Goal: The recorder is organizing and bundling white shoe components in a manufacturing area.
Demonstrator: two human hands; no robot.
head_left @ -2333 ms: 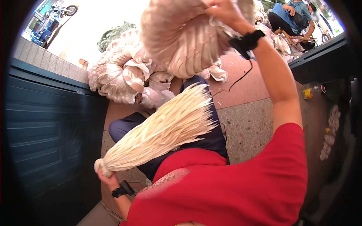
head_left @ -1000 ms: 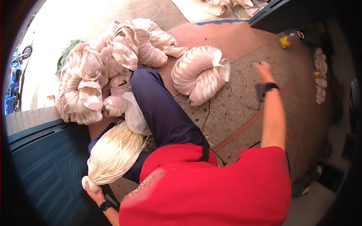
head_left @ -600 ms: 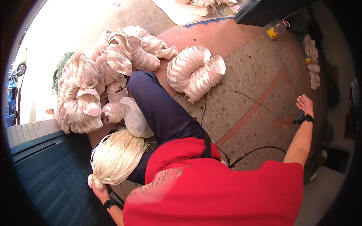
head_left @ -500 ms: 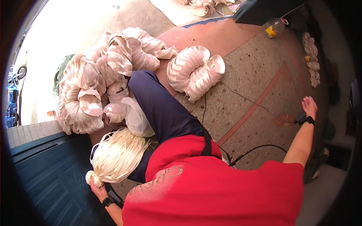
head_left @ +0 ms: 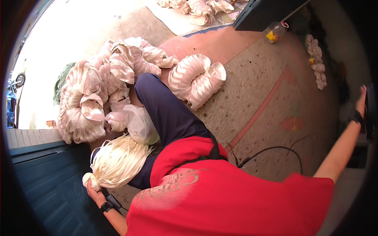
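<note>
At lower left, my left hand [head_left: 93, 193] is closed on the knotted end of a bundle of cream strips [head_left: 122, 162], perhaps cord or ribbon. The loose strips fan over my left thigh. A clear plastic bag [head_left: 141, 125] lies against the bundle's upper side, beside my dark-trousered knee. My right arm reaches far out to the right; my right hand [head_left: 361, 98] is a little blurred, with fingers stretched upward and nothing visible in them. Nearest to it is a dark upright object [head_left: 370, 112] at the picture's rim; whether they touch I cannot tell.
Several pink-and-white coiled fabric bundles [head_left: 84, 104] are heaped ahead on the left, and a separate coil [head_left: 197, 80] lies beyond my knee. A blue panelled door [head_left: 47, 185] stands at left. On the right are a black cable [head_left: 275, 148], a bottle [head_left: 275, 32] and a twisted hank [head_left: 315, 59].
My right hand has swung outward and up to the far right, beside the dark object. The left hand keeps its hold on the knotted bundle, and the view has shifted slightly.
</note>
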